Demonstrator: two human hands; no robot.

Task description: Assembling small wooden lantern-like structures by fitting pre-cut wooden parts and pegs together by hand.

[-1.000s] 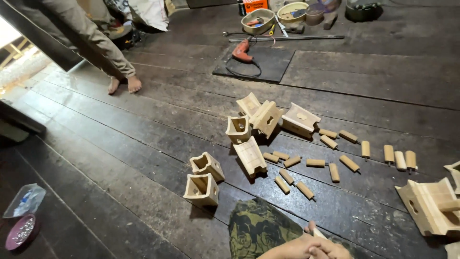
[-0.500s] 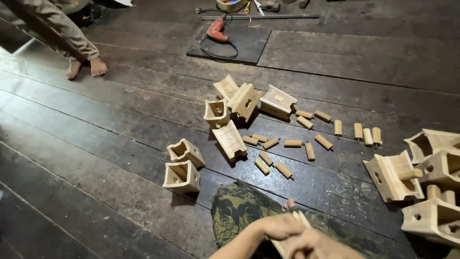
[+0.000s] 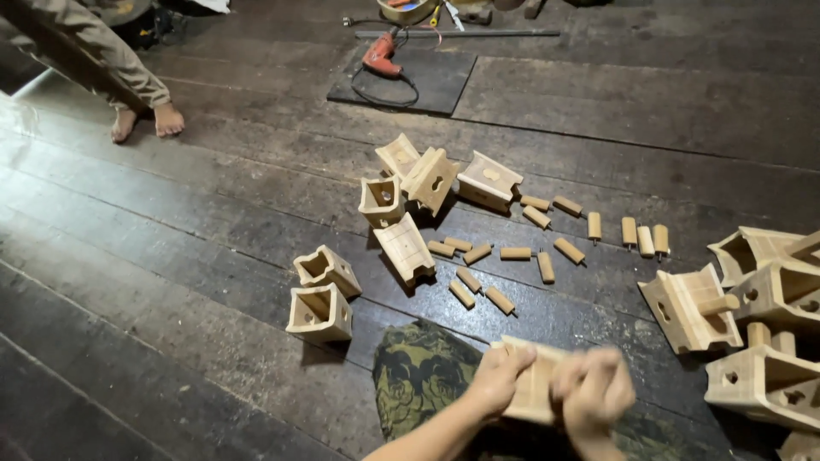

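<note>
While your left hand [image 3: 495,380] grips the wooden block [image 3: 531,388] over your knee, your right hand [image 3: 594,388] closes on its end, dowels [image 3: 515,253] scattered near on the floor [image 3: 171,256].

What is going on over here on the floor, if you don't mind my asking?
A person sitting on the dark plank floor grips a pale wooden block between the left hand and right hand. Short dowels and similar carved wooden pieces lie scattered ahead. A red power drill rests further off, near another person's bare feet.
</note>
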